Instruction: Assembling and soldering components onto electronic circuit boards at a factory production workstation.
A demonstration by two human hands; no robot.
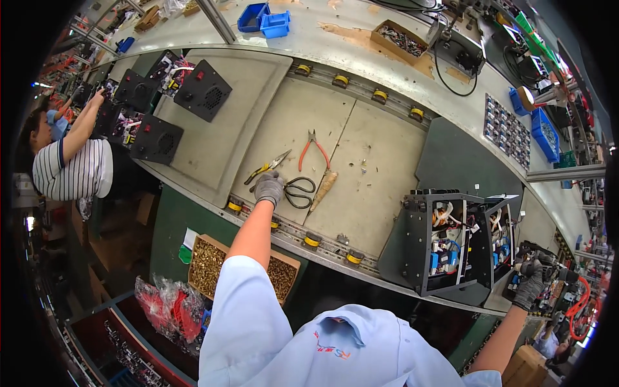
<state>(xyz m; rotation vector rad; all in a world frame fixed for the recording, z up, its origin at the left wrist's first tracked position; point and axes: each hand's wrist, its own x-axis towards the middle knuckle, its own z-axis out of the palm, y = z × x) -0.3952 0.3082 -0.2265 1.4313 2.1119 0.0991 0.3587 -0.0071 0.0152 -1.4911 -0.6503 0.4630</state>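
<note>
My left hand (269,188), in a grey glove, is on the bench with fingers curled beside the yellow-handled needle-nose pliers (276,160). It partly covers the black-handled scissors (300,193); what its fingers grip is hidden. Red-handled cutting pliers (313,152) and a tan, tapered, wrapped tool (324,191) lie just to the right. Far right, my right hand (530,287), also gloved, is closed beside a dark unit with exposed parts (551,284). What it holds cannot be made out. A red coiled cord (581,308) hangs near it.
Two open black housings with wiring (445,245) stand between my hands. More black housings (203,90) sit left, where a person (74,155) works. Boxes of brass-coloured parts (209,266) lie below my left arm. Yellow rollers (340,80) line the bench; blue bins (275,24) stand behind.
</note>
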